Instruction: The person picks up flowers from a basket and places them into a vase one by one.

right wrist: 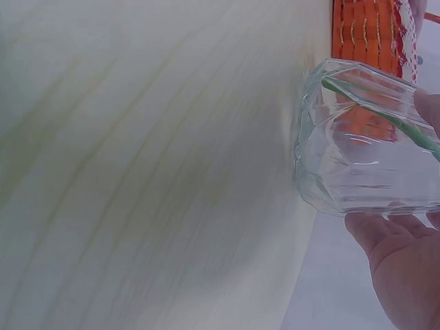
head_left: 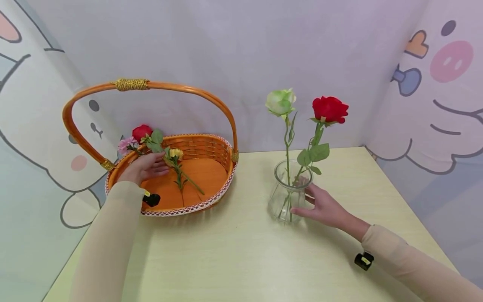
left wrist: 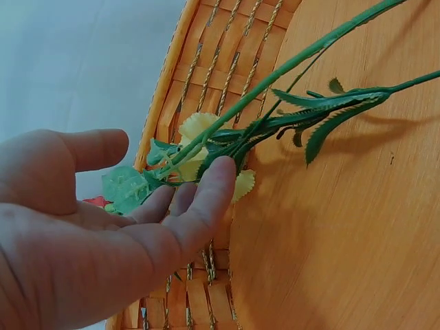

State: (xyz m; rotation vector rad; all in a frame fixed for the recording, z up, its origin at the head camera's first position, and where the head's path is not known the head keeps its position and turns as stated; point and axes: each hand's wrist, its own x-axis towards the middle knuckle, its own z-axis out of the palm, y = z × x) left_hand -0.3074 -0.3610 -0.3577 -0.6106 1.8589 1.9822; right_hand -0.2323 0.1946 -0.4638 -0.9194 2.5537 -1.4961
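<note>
Glass vase [head_left: 280, 199] | right hand [head_left: 320, 206]: fingers curled round it | left hand [head_left: 145, 167]: fingers relaxed near yellow flower [head_left: 176, 153] | wrist tag [head_left: 365, 261] illegible

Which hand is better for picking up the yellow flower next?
Probably the left hand: it reaches into the basket, close beside the yellow flower. The right hand is around the glass vase, away from the basket.
</note>
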